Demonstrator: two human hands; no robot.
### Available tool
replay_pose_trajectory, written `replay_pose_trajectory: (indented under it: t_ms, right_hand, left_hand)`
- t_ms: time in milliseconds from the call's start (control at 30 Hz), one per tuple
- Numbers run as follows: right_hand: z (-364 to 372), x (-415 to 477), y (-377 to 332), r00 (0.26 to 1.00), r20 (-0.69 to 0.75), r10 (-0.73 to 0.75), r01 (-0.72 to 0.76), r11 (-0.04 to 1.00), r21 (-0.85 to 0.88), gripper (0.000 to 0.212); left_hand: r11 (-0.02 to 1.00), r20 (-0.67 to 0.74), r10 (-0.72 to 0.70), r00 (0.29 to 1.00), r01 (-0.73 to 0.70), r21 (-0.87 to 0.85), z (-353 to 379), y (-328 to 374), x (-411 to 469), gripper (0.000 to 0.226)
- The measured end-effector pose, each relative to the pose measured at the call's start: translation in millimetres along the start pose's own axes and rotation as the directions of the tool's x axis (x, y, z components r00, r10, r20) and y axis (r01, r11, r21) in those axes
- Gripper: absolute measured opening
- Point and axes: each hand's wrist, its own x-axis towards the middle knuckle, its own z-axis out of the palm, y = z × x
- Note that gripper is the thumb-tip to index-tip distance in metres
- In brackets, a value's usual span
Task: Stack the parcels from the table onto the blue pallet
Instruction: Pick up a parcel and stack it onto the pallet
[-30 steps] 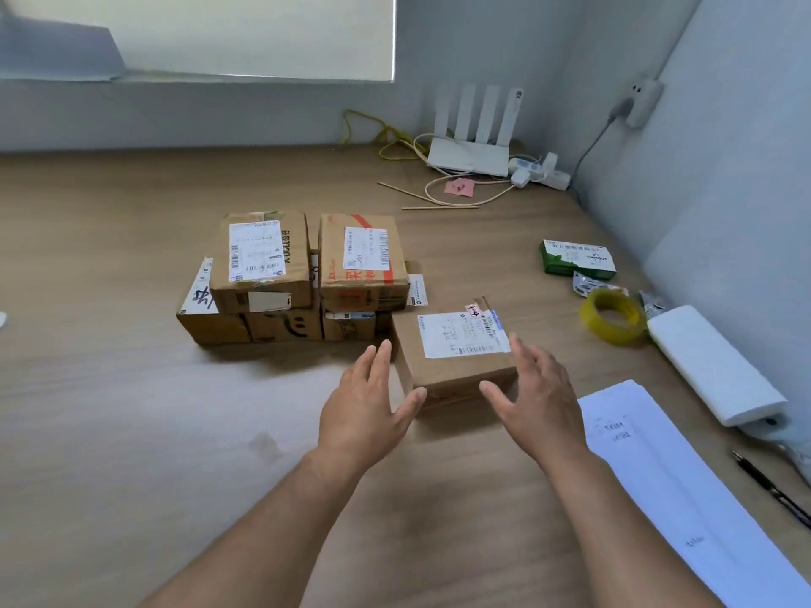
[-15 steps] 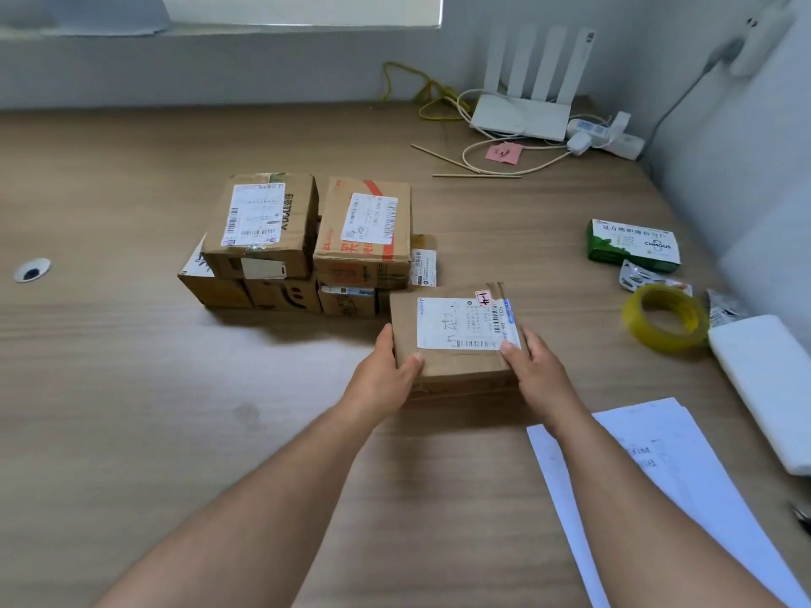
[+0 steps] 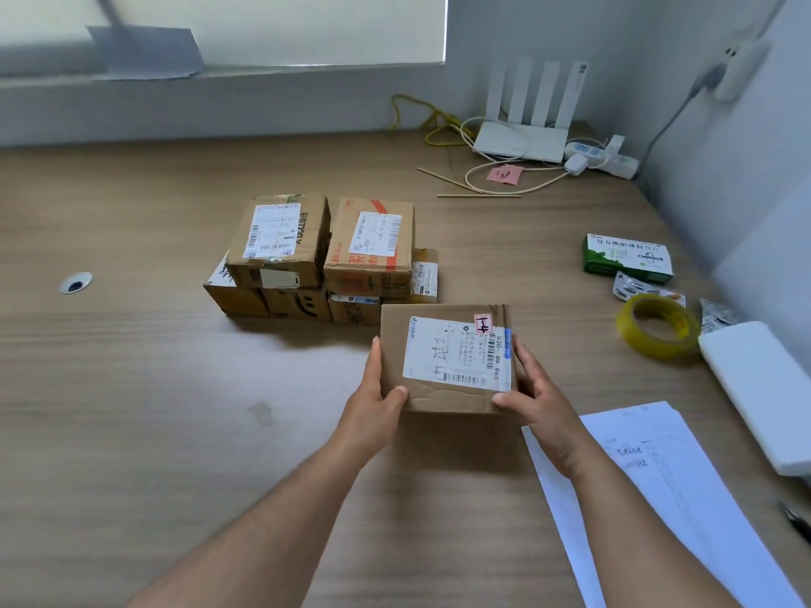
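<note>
This looks like a small office mailing corner. A wood-grain desk (image 3: 131, 432) has a cable grommet (image 3: 76, 283) at the left. A white router (image 3: 522, 142) and a power strip (image 3: 614, 162) sit in the upper right by the wall. Printed sheets (image 3: 649, 498) lie at lower right, a tape roll (image 3: 654, 346) at right, and labelled cardboard parcels (image 3: 281, 239) at centre.

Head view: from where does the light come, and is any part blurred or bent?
Head view: soft daylight from the far window; the parcel stack throws a faint shadow toward the viewer on the table; the held parcel has a sharp label; the top left corner is blurred; the lens bows the edges.
</note>
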Motion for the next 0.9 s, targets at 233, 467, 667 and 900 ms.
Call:
replay_pose_trajectory:
  t_ms: [233, 467, 667, 900]
  right_hand:
    - [33, -15, -26, 0.980, 0.164, -0.109, 0.118, 0.992, -0.048, 0.090]
    - [76, -21, -46, 0.957, 0.221, -0.188, 0.207, 0.976, -0.065, 0.091]
    - [116, -38, -71, 0.940, 0.266, -0.214, 0.226, 0.974, -0.017, 0.089]
    - [173, -64, -96, 0.919, 0.333, -0.213, 0.207, 0.977, 0.054, 0.097]
  left_hand:
    - [1.000, -0.090, 0.017, 0.996, -0.016, 0.005, -54, -4, -28, 0.074]
    - [0.999, -0.160, 0.040, 0.986, -0.045, -0.028, -104, -19, -63, 0.072]
    - [0.985, -0.252, 0.102, 0.962, -0.133, -0.108, -149, -29, -101, 0.054]
    - [0.971, -0.422, 0.075, 0.903, -0.162, -0.174, -207, -56, -148, 0.046]
